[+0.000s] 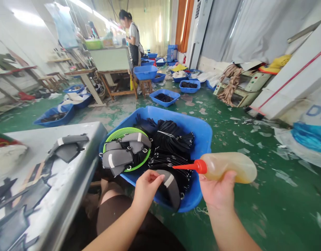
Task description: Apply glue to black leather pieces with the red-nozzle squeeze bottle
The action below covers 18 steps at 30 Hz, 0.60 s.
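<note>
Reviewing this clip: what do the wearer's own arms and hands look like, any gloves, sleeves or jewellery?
The left hand and right hand are ungloved, with no ring, watch or bracelet visible. The left forearm and right forearm are bare to the picture's edge; no sleeves show.

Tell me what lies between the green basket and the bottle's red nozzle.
In the head view, a bundle of black strips lies between the green basket and the red nozzle, inside the blue tub.

Grey piece (174, 191) — left end apparently hidden behind left hand (148, 184).
</note>
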Each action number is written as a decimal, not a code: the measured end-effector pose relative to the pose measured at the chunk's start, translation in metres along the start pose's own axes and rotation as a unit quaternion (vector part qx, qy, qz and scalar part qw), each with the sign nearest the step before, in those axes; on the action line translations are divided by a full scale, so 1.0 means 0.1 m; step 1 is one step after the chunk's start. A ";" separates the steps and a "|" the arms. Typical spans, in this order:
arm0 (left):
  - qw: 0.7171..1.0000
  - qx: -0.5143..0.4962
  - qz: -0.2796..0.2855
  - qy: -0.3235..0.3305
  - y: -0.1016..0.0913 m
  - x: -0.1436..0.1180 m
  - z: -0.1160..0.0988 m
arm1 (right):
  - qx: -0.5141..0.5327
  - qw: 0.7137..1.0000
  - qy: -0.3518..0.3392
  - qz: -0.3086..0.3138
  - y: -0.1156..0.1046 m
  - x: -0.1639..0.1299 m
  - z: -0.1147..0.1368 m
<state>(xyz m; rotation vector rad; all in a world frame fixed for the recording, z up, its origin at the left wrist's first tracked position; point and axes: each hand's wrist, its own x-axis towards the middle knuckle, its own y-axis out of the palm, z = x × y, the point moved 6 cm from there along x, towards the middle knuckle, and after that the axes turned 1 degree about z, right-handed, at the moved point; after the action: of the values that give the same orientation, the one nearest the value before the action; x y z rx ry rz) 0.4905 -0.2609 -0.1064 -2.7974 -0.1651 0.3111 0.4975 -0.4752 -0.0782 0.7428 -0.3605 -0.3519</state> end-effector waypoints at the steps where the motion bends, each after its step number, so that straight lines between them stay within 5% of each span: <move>1: 0.998 -0.055 -0.018 -0.005 -0.09 -0.05 -0.05 | 0.005 1.000 0.006 0.003 0.01 -0.01 -0.01; 5: 0.970 -0.223 -0.068 -0.072 -0.49 -0.23 -0.18 | 0.022 0.999 0.030 0.013 0.08 -0.05 -0.08; 8: 0.956 -0.262 -0.001 -0.130 -0.70 -0.32 -0.20 | 0.012 0.999 0.041 0.023 0.12 -0.07 -0.13; 13: 0.959 -0.217 0.075 -0.165 -0.89 -0.53 -0.15 | -0.042 0.995 0.054 0.073 0.24 -0.12 -0.14; 18: 0.962 -0.158 0.116 -0.189 -0.88 -0.73 -0.15 | -0.096 0.987 0.018 0.126 0.37 -0.18 -0.07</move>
<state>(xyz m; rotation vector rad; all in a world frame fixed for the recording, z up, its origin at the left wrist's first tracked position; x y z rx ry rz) 0.4166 -0.1938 -0.0496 -3.0418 0.0324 0.9561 0.4911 -0.4376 -0.0600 0.5078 -0.3759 -0.1317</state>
